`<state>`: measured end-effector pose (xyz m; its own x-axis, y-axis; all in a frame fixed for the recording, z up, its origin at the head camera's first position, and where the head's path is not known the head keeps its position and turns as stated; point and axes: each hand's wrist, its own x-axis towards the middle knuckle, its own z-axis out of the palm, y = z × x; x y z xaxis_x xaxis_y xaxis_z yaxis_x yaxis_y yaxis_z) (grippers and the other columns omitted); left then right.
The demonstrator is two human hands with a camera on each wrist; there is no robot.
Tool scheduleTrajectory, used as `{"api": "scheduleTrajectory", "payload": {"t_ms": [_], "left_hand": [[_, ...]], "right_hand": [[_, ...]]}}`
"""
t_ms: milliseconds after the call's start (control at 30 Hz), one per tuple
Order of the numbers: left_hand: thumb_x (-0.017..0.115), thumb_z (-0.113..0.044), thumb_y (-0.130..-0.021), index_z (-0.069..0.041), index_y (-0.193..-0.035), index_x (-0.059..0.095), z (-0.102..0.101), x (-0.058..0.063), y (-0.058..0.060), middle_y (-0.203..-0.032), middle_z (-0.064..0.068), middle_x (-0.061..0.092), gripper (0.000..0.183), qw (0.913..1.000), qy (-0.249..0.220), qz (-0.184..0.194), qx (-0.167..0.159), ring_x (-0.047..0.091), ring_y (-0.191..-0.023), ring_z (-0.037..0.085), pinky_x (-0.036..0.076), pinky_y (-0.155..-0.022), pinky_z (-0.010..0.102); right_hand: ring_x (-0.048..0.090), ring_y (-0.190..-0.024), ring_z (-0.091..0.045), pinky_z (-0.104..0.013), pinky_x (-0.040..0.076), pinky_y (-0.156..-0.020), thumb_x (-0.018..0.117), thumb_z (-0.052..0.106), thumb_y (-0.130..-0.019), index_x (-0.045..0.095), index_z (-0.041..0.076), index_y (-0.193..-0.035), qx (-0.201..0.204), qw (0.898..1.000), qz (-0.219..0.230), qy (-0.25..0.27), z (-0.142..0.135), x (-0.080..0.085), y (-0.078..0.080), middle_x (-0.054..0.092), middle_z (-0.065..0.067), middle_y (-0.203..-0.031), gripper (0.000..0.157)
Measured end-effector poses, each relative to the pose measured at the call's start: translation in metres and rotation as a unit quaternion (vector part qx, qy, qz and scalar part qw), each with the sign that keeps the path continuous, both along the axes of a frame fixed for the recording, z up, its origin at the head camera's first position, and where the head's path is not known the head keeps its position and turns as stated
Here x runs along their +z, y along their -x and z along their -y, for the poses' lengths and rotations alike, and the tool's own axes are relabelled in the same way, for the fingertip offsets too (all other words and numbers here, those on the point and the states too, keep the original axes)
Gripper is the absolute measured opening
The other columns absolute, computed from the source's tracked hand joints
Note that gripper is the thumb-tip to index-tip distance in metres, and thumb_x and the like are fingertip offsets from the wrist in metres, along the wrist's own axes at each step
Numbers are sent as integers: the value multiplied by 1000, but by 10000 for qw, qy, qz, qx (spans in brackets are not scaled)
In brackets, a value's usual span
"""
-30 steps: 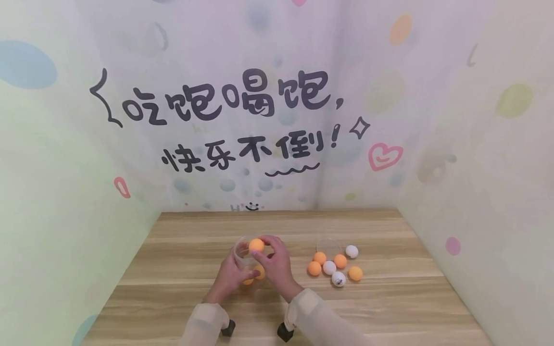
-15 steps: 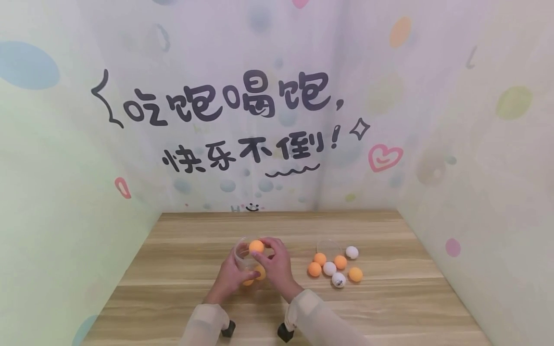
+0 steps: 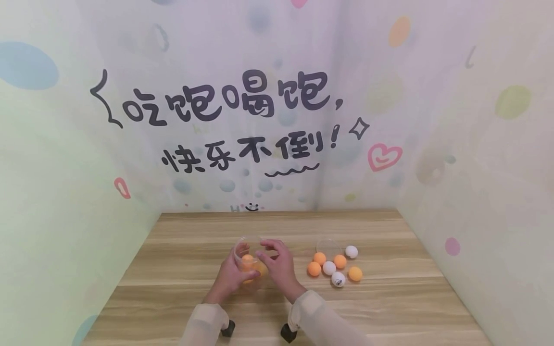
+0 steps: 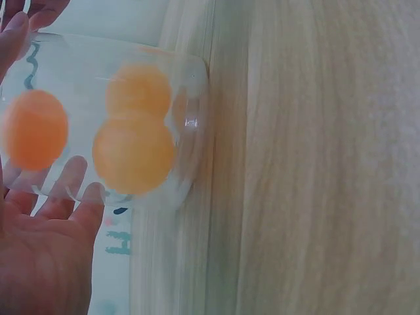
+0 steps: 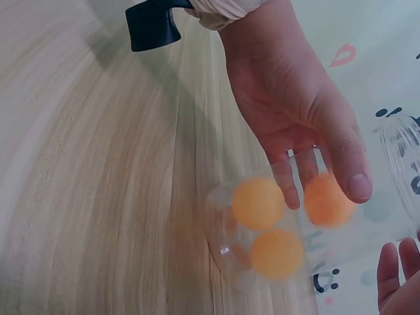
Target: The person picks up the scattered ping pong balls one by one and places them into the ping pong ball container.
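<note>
Clear jar (image 4: 85, 105) holds 3 balls (image 4: 134, 157); left fingers (image 4: 90, 211) wrap it.

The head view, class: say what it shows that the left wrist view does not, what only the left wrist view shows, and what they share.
Head only: four loose orange balls and three white balls on the table, the sleeves, and two full lines of wall lettering.

Left wrist only: a plain gap inside the clear container between the upper orange ball and the lower pair.

Both: that container with orange balls inside, parts of the left hand and right hand, and wooden tabletop.
</note>
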<state>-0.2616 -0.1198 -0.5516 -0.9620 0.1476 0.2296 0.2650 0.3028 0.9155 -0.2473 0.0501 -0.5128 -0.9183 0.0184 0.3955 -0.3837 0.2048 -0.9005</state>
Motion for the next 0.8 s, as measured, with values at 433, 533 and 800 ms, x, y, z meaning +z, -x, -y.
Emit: {"api": "scheduleTrajectory", "payload": {"t_ms": [433,533,800], "left_hand": [[88,-9,-70,-8,-140,41,0,1,-1,-140,14,50,85,10000,-40,57,0,46,-129,35,39,-103,52],[88,-9,-69,-9,-140,41,0,2,-1,-141,14,50,85,10000,-55,82,3,46,-129,35,39,-104,52],[88,-10,-69,-11,-139,42,-1,4,-1,-142,13,49,83,9996,-149,219,-26,44,-131,35,38,-104,53]], "right_hand": [[64,-93,-33,-41,56,-75,72,8,-87,68,4,-111,1,9999,-137,103,-6,-2,-5,69,-12,-103,24],[64,-92,-33,-39,56,-72,72,5,-87,67,2,-112,-2,9995,-320,84,-6,-4,-5,69,-14,-101,25],[64,-95,-26,-32,55,-74,73,23,-88,68,5,-110,-134,9992,-270,-279,-10,-10,-8,68,-5,-107,29]]}}
